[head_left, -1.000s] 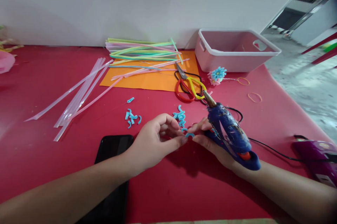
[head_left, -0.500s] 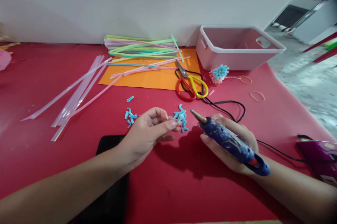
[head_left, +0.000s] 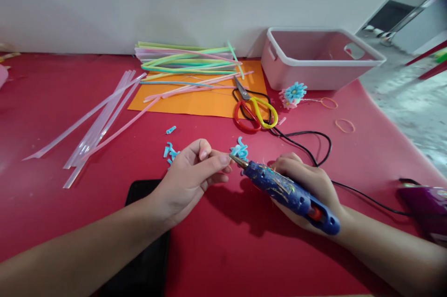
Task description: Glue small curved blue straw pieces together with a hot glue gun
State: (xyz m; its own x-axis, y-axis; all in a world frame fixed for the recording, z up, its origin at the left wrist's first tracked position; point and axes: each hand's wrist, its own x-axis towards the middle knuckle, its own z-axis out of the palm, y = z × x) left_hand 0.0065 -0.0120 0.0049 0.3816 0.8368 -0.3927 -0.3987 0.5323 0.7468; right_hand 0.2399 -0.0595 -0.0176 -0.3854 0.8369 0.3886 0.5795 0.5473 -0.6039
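The right hand is wrapped around the blue hot glue gun, its nozzle right at the left hand, whose bunched fingertips may or may not clamp something; I cannot tell. Just beyond the glue gun's nozzle lie cut light-blue chenille pieces, with red-and-yellow-handled scissors farther beyond it

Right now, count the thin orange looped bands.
2: one thin orange band at the end of the pale stem of the fuzzy blue flower; the second band lies loose, nearer the camera. Others may be hidden.
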